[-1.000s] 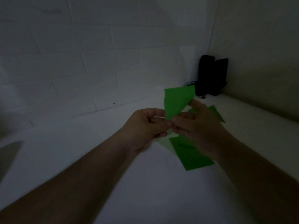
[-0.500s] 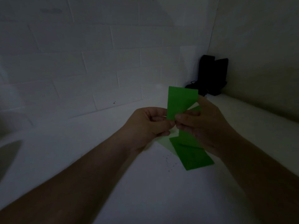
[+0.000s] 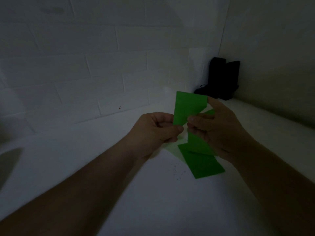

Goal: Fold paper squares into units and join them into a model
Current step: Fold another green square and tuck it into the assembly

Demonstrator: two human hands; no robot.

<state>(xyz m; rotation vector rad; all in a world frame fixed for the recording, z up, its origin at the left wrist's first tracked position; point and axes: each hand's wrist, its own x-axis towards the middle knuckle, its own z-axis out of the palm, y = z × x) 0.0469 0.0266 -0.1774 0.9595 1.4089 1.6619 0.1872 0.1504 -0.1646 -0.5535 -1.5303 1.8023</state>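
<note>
Two bare forearms enter from the near edge of the white tabletop (image 3: 85, 167) and converge toward its middle. Small dark specks (image 3: 177, 172) are scattered on the surface just short of the hands. Flat green paper pieces (image 3: 202, 162) lie on the tabletop below and partly under the right hand, one rectangular sheet overlapping another, with a paler green piece (image 3: 172, 149) beside them under the left wrist. Left hand (image 3: 156, 128): fingers curled, thumb and forefinger pinching the lower point of a folded green paper unit (image 3: 187, 106), which is held upright above the tabletop between the two hands. Right hand (image 3: 218, 130): fingers curled, thumb and forefinger closed on the same unit at its lower right edge, with another fingertip touching the unit's upper right corner. The unit shows a straight top edge and a slanted fold running down to the pinched point. A further sliver of green paper (image 3: 209, 112) shows behind the right hand's fingers; whether it belongs to the held unit or lies on the tabletop cannot be told. At the far right corner of the tabletop, against the walls, stand two dark upright box-like objects (image 3: 223, 75) with a dark cord or low item (image 3: 202, 90) at their foot. A white brick-pattern wall (image 3: 102, 65) runs along the far edge; the light is dim.
</note>
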